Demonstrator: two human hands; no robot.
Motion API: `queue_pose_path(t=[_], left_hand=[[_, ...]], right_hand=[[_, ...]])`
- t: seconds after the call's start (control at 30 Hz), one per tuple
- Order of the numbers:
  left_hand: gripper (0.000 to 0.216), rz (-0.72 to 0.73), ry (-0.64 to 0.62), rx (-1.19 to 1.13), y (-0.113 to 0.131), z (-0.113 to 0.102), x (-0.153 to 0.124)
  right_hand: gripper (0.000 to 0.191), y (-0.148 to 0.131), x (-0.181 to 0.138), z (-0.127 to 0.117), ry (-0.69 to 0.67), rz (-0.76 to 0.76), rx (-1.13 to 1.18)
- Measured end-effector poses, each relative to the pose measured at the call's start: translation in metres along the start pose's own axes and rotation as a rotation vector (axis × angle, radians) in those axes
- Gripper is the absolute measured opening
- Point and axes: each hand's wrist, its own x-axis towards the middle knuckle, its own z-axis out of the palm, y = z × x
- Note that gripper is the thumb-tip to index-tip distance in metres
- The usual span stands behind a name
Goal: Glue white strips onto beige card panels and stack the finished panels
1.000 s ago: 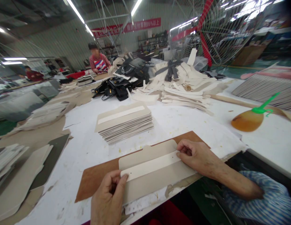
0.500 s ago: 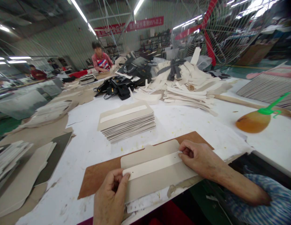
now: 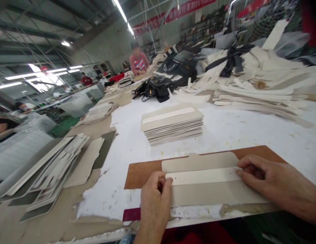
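Observation:
A long white strip (image 3: 206,176) with a small dark hole near each end lies across a beige panel (image 3: 214,195) with rounded corners. My left hand (image 3: 156,200) is closed, thumb and fingers pinching the strip's left end. At the right end, my right hand (image 3: 264,178) pinches the same strip, its fingers curled. Beneath the panel is a brown board (image 3: 142,173), showing on both sides and along the back. The panel's lower right edge is partly behind my right hand and wrist.
Beyond the board stands a stack of beige panels (image 3: 174,127), a white strip on its top one. Loose panels and pieces (image 3: 56,173) lie at left. Black bags (image 3: 158,88) and piles of pale strips (image 3: 259,98) fill the back. A person (image 3: 138,61) is at the far end.
The view has turned left, so the table and hands appear further right and more loose panels show at left. Both hands keep their hold on the strip's ends, which still lies on the panel.

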Motion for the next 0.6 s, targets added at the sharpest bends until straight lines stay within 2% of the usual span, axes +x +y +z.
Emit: queue_pose_path(t=[0.17,0.43,0.6], left_hand=[[0.019,0.013,-0.030,0.063,-0.001,0.001,0.002],[0.016,0.019,-0.034,0.127,-0.001,0.003,0.004],[0.016,-0.039,-0.080,0.154,0.003,0.002,0.007]], right_hand=[[0.051,-0.007,-0.001,-0.001,0.029,0.073,-0.003],[0.024,0.032,0.001,0.019,0.111,-0.041,0.031],[0.022,0.035,0.000,0.023,0.127,-0.052,0.051]])
